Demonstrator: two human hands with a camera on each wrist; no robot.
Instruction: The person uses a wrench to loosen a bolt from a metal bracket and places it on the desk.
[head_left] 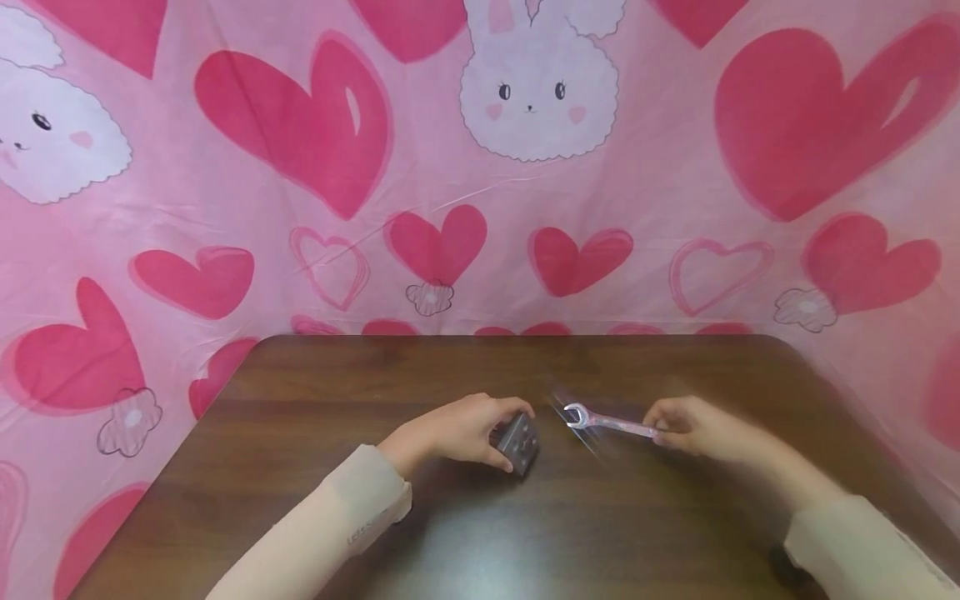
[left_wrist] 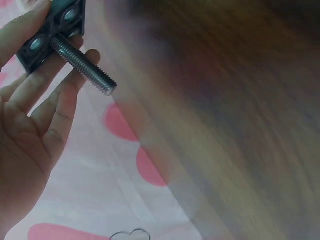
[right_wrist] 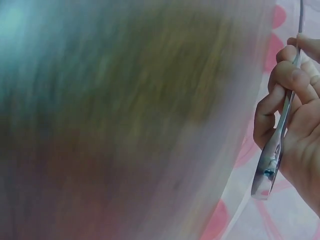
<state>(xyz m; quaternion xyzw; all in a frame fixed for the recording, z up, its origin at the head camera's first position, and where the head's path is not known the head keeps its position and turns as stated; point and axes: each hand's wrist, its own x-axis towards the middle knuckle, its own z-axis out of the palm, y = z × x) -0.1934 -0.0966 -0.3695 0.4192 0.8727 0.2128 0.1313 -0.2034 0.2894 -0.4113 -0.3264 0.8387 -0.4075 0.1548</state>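
Note:
My left hand grips a dark square block by its edges, thumb on one side and fingers on the other, above the middle of the table. In the left wrist view the block has round silvery spots on its face, and a threaded metal stud juts out from it. To the right, my right hand pinches the end of a silver wrench. The wrench's open end points left toward the block, with a gap between them. Along the palm in the right wrist view runs the wrench's shiny handle.
A dark brown wooden table with rounded far corners lies under both hands. Behind it hangs a pink cloth printed with hearts and rabbit faces. Light glares off the table near the front.

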